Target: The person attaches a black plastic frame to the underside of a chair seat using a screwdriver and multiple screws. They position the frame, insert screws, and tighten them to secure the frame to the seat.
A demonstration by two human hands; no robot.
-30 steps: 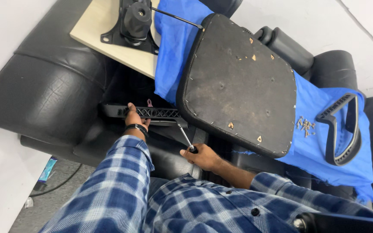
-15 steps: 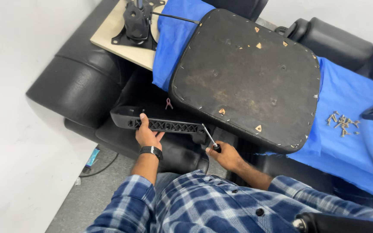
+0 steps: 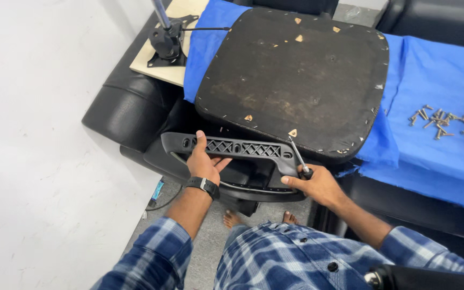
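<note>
1. Clasped around the top bar of a black plastic armrest [image 3: 232,147], the left hand [image 3: 205,161] has its thumb laid up over the bar's ribbed face and its fingers curled behind it; a black wristwatch [image 3: 202,186] sits on that wrist.
2. Closed around the handle of a screwdriver [image 3: 299,157], the right hand [image 3: 318,185] holds the tool with its shaft slanting up and to the left; the tip meets the right end of the armrest, just at the near edge of the seat base [image 3: 296,75].
3. That armrest lies lengthwise along the near edge of the seat base, its lower loop hanging down over the front of the black sofa [image 3: 130,118]; whether the bar touches the seat base cannot be told.
4. Turned underside up, the seat base rests on a blue cloth [image 3: 430,123] spread over the sofa, its dark fabric stapled around the rim; a few bare wood patches show near its corners.
5. On the cloth toward its right edge lies a loose cluster of screws [image 3: 436,119], well apart from both hands.
6. At the far left corner of the sofa a pale board [image 3: 159,72] carries a black chair mechanism [image 3: 166,40] with a metal rod rising from it.
7. Both sleeves are blue plaid; bare feet [image 3: 234,217] show on the grey floor below.
</note>
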